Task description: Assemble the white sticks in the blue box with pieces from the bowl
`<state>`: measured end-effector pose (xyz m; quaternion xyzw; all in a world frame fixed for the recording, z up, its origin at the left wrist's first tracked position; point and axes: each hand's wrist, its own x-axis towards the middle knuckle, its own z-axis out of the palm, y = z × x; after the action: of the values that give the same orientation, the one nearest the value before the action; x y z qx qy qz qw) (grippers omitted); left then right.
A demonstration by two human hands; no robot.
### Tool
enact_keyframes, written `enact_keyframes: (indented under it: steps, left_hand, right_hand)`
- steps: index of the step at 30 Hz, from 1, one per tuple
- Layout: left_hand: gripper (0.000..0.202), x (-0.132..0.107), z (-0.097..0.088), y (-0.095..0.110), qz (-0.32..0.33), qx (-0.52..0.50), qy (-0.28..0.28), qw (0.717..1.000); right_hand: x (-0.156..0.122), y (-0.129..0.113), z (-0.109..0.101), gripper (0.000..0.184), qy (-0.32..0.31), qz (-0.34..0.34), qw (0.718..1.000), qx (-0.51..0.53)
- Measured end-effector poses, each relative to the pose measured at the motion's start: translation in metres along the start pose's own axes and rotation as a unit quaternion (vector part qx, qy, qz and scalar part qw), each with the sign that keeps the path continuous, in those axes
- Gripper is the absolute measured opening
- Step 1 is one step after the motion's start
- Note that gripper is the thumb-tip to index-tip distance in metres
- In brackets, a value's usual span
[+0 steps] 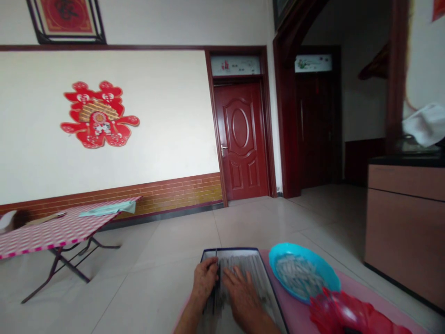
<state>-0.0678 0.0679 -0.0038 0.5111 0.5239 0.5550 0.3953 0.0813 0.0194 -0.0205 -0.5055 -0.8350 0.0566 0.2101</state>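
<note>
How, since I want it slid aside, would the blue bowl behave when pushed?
The blue bowl looks like thin plastic, so probably light and stiff. Wide and shallow, it seems unlikely to tip. The pale pieces inside may shift.

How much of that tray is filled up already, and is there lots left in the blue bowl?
Much looks done: thin grey sticks already line most of the tray. Right now the left hand and right hand rest on those rows. Still left: the blue bowl holds a heap of small grey pieces.
</note>
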Motion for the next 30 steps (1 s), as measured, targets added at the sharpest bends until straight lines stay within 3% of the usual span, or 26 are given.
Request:
enact_keyframes:
  steps: [4, 9, 15, 23, 30]
  left_hand:
    - [0.047, 0.0, -0.001, 0.007, -0.014, -0.042, -0.001, 0.999]
    - [0.038, -0.003, -0.003, 0.017, -0.038, -0.15, -0.006, 0.988]
    - [0.036, -0.001, -0.004, 0.018, -0.058, -0.229, -0.016, 0.971]
    - [0.036, -0.004, 0.001, 0.021, -0.025, -0.185, -0.039, 0.982]
    - [0.038, -0.005, 0.003, 0.022, 0.04, -0.128, -0.032, 0.99]
  right_hand:
    - [-0.002, -0.001, 0.008, 0.07, -0.012, -0.026, 1.0, 0.01]
    - [-0.003, -0.001, 0.008, 0.062, 0.0, 0.005, 1.0, -0.012]
    - [-0.002, -0.001, 0.01, 0.067, -0.006, 0.008, 1.0, -0.001]
    - [-0.003, -0.002, -0.001, 0.074, -0.018, 0.057, 0.998, -0.013]
    - [-0.001, -0.002, -0.001, 0.077, -0.051, 0.011, 0.998, -0.024]
